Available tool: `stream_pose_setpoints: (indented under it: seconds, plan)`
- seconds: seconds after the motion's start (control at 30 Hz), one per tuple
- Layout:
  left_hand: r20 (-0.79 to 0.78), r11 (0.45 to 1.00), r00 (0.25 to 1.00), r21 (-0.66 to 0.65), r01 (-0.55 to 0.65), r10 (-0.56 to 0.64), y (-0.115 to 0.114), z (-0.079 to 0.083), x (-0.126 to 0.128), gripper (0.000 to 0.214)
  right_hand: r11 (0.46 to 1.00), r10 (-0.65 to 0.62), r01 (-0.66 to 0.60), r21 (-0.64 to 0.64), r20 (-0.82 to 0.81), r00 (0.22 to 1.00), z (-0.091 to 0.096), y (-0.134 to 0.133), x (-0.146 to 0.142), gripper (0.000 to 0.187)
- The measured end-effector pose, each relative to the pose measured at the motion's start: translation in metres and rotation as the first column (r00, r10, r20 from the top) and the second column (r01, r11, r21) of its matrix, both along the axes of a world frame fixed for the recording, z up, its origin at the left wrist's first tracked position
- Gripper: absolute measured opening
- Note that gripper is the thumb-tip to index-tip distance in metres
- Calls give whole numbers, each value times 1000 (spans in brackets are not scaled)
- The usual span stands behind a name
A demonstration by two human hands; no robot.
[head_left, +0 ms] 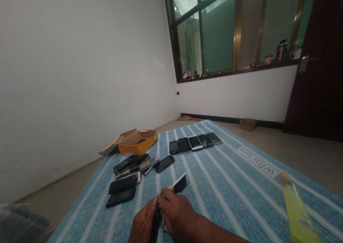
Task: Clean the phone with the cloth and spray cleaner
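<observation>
My left hand (143,221) and my right hand (178,211) meet at the near edge of the bed-like surface. Both are closed, with thumbs and fingertips pinched together. Between them hangs a dark, soft-looking item (156,227); its kind is mostly hidden by my fingers. Just beyond my right fingers a phone with a white edge and dark screen (180,183) sticks out at a slant. Whether my right hand grips this phone, I cannot tell. To the left lies a loose pile of several old mobile phones, among them a silver keypad phone (149,163) and a black keypad phone (120,197).
Several phones lie in a row, including a white-framed phone (195,143). An open orange box (138,148) stands behind the pile. A yellow-green bottle (298,214) is at right on the blue striped cloth (225,186). White wall at left, dark door (316,75) at right.
</observation>
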State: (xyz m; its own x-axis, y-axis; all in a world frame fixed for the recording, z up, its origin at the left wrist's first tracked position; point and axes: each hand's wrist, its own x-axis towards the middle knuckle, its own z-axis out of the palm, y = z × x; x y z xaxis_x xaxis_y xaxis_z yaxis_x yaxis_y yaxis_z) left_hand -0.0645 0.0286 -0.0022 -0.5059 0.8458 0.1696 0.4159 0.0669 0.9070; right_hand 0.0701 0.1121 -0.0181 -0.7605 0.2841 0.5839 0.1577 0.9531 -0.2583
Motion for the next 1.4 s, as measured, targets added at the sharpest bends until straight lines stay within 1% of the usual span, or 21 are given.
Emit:
stream_pose_setpoints:
  seconds: [0.17, 0.23, 0.4, 0.53, 0.63, 0.77, 0.93, 1.03, 1.1, 1.17, 1.23, 1.33, 1.4]
  plan:
    - [-93, 999, 995, -17, 27, -28, 0, 6, 7, 65, 998, -65, 65, -9, -1, 998, -6, 12, 0, 31]
    - [-112, 1000, 994, -12, 16, -18, 0, 6, 8, 63, 996, -89, 89, -17, -14, 996, -7, 15, 2, 27]
    - [-133, 1000, 991, -20, 7, -9, -1, 7, 9, 62, 990, -137, 136, -24, -61, 989, -8, 15, 2, 29]
    - [-114, 999, 993, -21, 31, -34, -2, 9, 9, 65, 995, -98, 96, -36, -62, 993, -8, 10, -3, 26]
    - [-104, 999, 994, -13, 34, -35, 0, 7, 8, 63, 994, -65, 59, -90, -66, 996, -9, 6, -5, 27]
    - [-116, 999, 992, -14, 37, -39, 0, 4, 7, 57, 988, -49, 40, -150, -53, 997, -6, 3, -3, 38]
    - [-95, 999, 995, 12, 39, -38, -1, 3, 7, 53, 984, -6, -1, -177, -36, 999, 3, 2, 5, 46]
    - [-77, 999, 996, 17, 46, -45, -1, 2, 6, 53, 990, -32, 27, -140, -29, 999, 6, 4, 9, 49]
    - [-60, 1000, 998, 9, 30, -29, -1, 1, 6, 55, 991, -107, 104, -89, -33, 994, 5, 6, 11, 48]
    - [-55, 1000, 998, -2, 14, -14, -1, 0, 5, 58, 980, -196, 195, -31, -54, 979, 4, 8, 12, 47]
    - [-65, 1000, 998, -12, 13, -14, -1, 0, 3, 60, 964, -258, 263, 33, -101, 961, 3, 11, 12, 40]
    - [-80, 999, 997, -30, 17, -20, -1, -1, 2, 59, 937, -302, 326, 122, -181, 936, 5, 15, 13, 21]
    - [-89, 999, 996, -34, 9, -12, -1, -2, 0, 57, 918, -327, 362, 160, -209, 922, 7, 16, 13, 12]
